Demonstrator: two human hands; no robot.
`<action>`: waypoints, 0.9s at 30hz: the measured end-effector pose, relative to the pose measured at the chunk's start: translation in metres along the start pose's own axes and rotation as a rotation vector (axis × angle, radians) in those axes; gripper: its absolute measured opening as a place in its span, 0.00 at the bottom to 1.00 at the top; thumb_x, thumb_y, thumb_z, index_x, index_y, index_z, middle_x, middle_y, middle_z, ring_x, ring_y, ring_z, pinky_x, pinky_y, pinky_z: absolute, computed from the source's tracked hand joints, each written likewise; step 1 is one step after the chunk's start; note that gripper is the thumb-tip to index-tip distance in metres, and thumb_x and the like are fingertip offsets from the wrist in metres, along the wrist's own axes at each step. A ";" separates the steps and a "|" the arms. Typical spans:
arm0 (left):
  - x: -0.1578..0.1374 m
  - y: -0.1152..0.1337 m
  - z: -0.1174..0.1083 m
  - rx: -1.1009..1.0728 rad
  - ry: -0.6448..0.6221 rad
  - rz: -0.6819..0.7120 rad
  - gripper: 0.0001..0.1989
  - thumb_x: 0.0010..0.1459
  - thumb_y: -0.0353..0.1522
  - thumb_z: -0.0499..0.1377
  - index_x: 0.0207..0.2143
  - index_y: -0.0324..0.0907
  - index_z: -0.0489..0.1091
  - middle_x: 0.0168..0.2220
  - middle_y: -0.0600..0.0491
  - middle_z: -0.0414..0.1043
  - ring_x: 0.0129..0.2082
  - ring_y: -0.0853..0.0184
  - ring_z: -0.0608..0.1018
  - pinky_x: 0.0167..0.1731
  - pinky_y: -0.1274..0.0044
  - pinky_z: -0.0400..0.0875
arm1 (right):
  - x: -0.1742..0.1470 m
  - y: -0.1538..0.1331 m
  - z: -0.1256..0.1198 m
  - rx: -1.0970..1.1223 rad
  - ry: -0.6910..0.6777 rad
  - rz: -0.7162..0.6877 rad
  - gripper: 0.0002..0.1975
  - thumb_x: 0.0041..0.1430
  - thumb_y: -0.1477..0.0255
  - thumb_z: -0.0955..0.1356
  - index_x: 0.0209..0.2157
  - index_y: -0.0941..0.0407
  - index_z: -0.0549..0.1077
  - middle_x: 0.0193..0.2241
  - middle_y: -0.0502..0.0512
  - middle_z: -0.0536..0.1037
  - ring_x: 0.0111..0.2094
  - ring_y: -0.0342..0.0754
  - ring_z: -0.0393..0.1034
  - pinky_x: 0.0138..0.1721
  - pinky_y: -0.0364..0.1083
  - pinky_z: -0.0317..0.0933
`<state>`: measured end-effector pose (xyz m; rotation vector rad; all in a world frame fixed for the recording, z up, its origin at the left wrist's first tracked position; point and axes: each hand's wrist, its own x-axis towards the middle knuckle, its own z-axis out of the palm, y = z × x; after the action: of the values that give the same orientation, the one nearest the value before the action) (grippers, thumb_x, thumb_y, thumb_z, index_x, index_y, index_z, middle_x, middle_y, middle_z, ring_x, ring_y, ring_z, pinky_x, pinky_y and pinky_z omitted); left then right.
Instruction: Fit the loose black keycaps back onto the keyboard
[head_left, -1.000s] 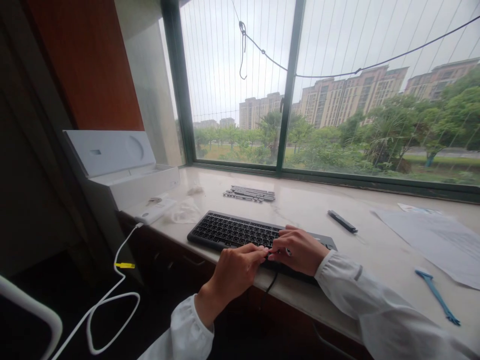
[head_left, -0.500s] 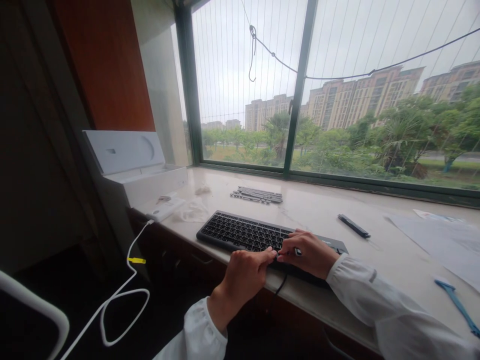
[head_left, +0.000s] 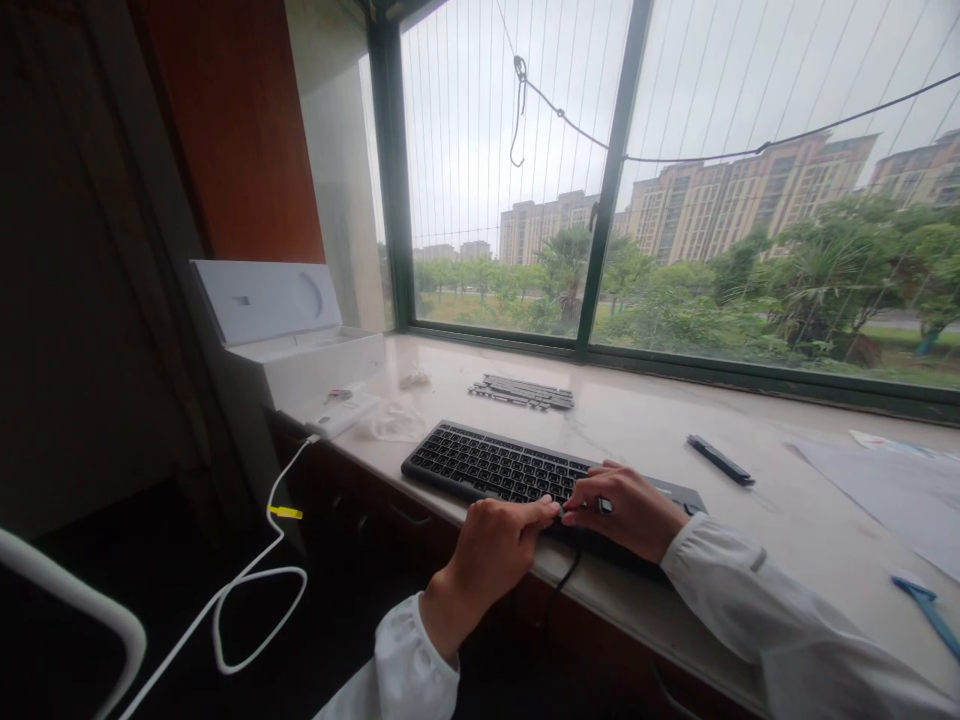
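Observation:
A black keyboard lies along the front edge of the counter, its keycaps gone over much of the board, showing rows of bare square sockets. My left hand is closed at its front edge, thumb and fingertips meeting near the right fingertips. From the right, my right hand reaches over the keyboard with fingers pinched. Something small and greyish shows where the fingertips meet, too small to name. A light-and-dark spot shows between the right fingers. Behind the keyboard, loose grey keycaps lie in rows.
An open white box stands at the back left, beside crumpled clear plastic. A white cable with a yellow tag hangs off the counter's left edge. To the right lie a black pen-like tool, papers and a blue tool.
The whole view has shifted slightly, so things appear a little further right. Both hands stay at the same part of the keyboard, with only slight finger movement.

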<state>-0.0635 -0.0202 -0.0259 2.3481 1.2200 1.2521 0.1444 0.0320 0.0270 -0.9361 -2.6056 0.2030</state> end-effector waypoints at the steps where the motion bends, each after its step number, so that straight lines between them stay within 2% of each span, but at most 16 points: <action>1: 0.000 0.000 0.000 -0.002 -0.001 -0.009 0.15 0.63 0.29 0.55 0.50 0.52 0.73 0.49 0.59 0.75 0.48 0.68 0.78 0.50 0.76 0.73 | 0.000 -0.001 -0.001 -0.008 0.002 0.002 0.18 0.61 0.55 0.66 0.31 0.54 0.78 0.26 0.52 0.78 0.29 0.46 0.70 0.39 0.48 0.56; 6: 0.003 0.003 -0.004 -0.017 -0.019 -0.042 0.14 0.64 0.31 0.54 0.50 0.54 0.73 0.48 0.60 0.75 0.48 0.68 0.78 0.50 0.76 0.74 | -0.001 -0.001 -0.002 -0.046 0.035 -0.016 0.18 0.60 0.53 0.66 0.35 0.50 0.80 0.23 0.50 0.77 0.27 0.45 0.69 0.37 0.47 0.54; 11: 0.005 0.002 -0.006 -0.053 -0.033 -0.057 0.13 0.63 0.34 0.56 0.48 0.54 0.74 0.48 0.60 0.76 0.48 0.67 0.78 0.50 0.76 0.73 | -0.001 0.000 -0.001 -0.057 0.032 -0.080 0.20 0.62 0.55 0.64 0.29 0.52 0.80 0.20 0.51 0.76 0.26 0.45 0.67 0.36 0.47 0.54; 14: 0.006 0.000 -0.008 -0.063 -0.042 -0.054 0.12 0.63 0.35 0.56 0.47 0.53 0.75 0.47 0.60 0.76 0.48 0.68 0.78 0.49 0.77 0.73 | 0.000 -0.001 -0.002 -0.038 0.023 -0.074 0.19 0.64 0.57 0.63 0.29 0.53 0.79 0.21 0.52 0.77 0.26 0.45 0.67 0.36 0.47 0.54; 20: 0.009 0.001 -0.014 0.049 -0.123 -0.020 0.12 0.65 0.35 0.54 0.46 0.52 0.75 0.47 0.58 0.77 0.46 0.67 0.79 0.47 0.78 0.73 | 0.001 -0.002 -0.004 -0.007 0.011 -0.009 0.17 0.63 0.58 0.65 0.31 0.53 0.80 0.23 0.52 0.77 0.26 0.44 0.68 0.36 0.46 0.56; 27: 0.014 0.005 -0.017 0.181 -0.153 0.001 0.13 0.66 0.35 0.52 0.45 0.50 0.75 0.42 0.55 0.80 0.41 0.67 0.81 0.43 0.78 0.73 | 0.001 -0.002 -0.004 0.016 0.017 0.008 0.17 0.61 0.57 0.66 0.29 0.53 0.80 0.22 0.52 0.77 0.25 0.43 0.68 0.35 0.44 0.58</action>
<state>-0.0692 -0.0162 -0.0051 2.5163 1.3319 0.9782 0.1434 0.0310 0.0313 -0.9391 -2.5806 0.2172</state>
